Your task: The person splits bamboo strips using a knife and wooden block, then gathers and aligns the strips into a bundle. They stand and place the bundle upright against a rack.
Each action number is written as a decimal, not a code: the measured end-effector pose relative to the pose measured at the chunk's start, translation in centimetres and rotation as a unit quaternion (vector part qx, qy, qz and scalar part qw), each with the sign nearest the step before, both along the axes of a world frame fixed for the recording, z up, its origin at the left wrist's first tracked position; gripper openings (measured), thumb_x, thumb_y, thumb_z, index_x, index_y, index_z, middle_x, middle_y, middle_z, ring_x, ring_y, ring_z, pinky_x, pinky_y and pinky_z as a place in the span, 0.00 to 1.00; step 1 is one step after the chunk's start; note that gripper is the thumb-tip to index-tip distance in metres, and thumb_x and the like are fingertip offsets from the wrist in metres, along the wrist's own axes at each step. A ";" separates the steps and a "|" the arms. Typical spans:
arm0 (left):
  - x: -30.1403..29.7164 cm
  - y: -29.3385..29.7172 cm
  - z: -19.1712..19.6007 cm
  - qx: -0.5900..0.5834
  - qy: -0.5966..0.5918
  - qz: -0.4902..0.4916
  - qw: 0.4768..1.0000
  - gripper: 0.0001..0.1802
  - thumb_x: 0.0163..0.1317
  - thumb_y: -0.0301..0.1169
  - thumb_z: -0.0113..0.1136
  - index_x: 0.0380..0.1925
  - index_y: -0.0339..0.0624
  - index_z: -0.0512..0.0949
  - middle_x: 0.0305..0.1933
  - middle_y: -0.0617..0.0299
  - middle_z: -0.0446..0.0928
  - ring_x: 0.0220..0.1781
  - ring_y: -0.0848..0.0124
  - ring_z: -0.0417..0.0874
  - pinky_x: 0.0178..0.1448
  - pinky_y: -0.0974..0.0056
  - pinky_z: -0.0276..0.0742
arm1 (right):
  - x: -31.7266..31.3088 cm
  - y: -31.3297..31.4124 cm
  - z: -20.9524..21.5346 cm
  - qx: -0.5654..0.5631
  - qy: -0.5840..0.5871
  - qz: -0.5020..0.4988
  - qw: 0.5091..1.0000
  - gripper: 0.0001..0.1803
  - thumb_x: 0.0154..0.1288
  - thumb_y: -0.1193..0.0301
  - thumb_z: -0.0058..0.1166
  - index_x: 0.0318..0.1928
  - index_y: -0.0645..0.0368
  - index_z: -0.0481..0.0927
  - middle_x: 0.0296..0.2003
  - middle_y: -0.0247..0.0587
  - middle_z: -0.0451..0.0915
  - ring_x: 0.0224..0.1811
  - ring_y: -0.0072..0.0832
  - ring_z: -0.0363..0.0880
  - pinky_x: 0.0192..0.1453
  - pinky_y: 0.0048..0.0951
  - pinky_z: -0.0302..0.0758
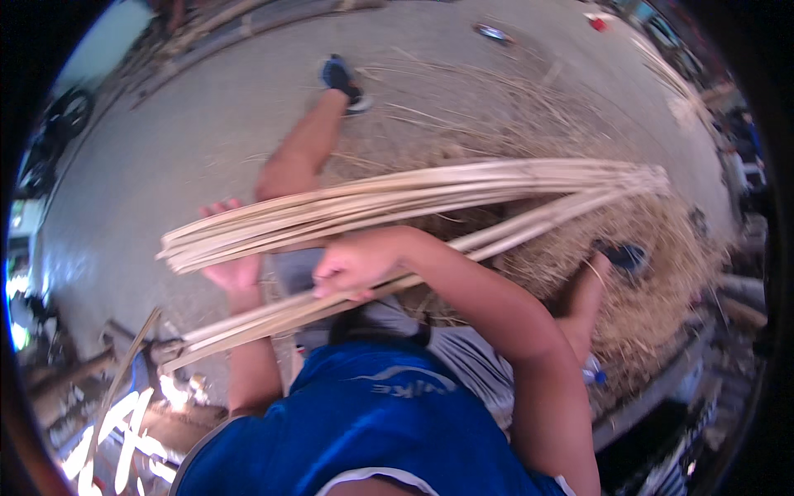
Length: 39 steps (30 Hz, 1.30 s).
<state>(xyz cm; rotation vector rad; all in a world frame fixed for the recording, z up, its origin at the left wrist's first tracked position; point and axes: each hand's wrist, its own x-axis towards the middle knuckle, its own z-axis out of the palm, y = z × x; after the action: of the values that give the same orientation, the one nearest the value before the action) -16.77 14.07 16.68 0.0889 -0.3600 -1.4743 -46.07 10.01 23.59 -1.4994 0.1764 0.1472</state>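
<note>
A bundle of long pale split bamboo strips (397, 198) stretches across the picture, joined at the right end and forked into two groups toward the left. My left hand (233, 269) is under the upper group, fingers spread against it. My right hand (356, 266) is closed over the lower group of strips (273, 318). My legs stretch out ahead, in dark sandals.
A heap of dry straw-like shavings (645, 256) covers the concrete ground (182, 157) at the right. Loose bamboo pieces and wood (124, 388) lie at the lower left. A motorcycle (58, 124) stands at the far left. A small plastic bottle (594, 376) lies by my right elbow.
</note>
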 end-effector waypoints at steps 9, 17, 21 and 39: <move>-0.2 -0.7 -0.4 -0.075 -0.011 -0.053 0.996 0.31 0.80 0.52 0.42 0.74 0.49 0.69 0.75 0.56 0.72 0.81 0.51 0.62 0.86 0.40 0.46 | 1.7 2.0 -1.1 -0.502 -0.163 -0.499 0.688 0.13 0.68 0.57 0.64 0.35 0.52 0.80 0.25 0.40 0.79 0.32 0.43 0.84 0.37 0.46 0.78; -1.0 -1.2 0.9 -0.091 0.000 -0.083 0.992 0.30 0.79 0.50 0.43 0.74 0.49 0.69 0.76 0.55 0.71 0.82 0.50 0.61 0.86 0.39 0.46 | 1.4 0.8 -2.5 -0.131 -0.042 -0.159 0.978 0.20 0.77 0.56 0.56 0.33 0.56 0.89 0.26 0.37 0.84 0.29 0.30 0.83 0.36 0.37 0.76; -0.7 -1.1 0.5 -0.070 -0.013 -0.063 0.995 0.30 0.79 0.52 0.43 0.73 0.49 0.71 0.74 0.56 0.73 0.80 0.50 0.64 0.86 0.40 0.48 | 1.9 -0.9 -2.0 -0.161 -0.066 -0.173 0.969 0.21 0.77 0.53 0.55 0.36 0.56 0.89 0.24 0.38 0.84 0.30 0.33 0.84 0.39 0.40 0.77; -2.5 -0.7 1.7 0.044 -0.038 0.082 0.995 0.28 0.76 0.53 0.45 0.62 0.48 0.81 0.64 0.56 0.82 0.74 0.51 0.73 0.83 0.39 0.57 | 1.5 4.6 -0.2 -0.621 -0.013 -0.386 0.683 0.16 0.63 0.63 0.58 0.50 0.52 0.80 0.34 0.37 0.82 0.38 0.37 0.85 0.46 0.41 0.78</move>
<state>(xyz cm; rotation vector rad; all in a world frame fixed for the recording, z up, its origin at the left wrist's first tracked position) -19.28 13.39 18.37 0.2402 -0.3411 -1.3253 -44.53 14.60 23.42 -2.6148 1.0302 -0.8660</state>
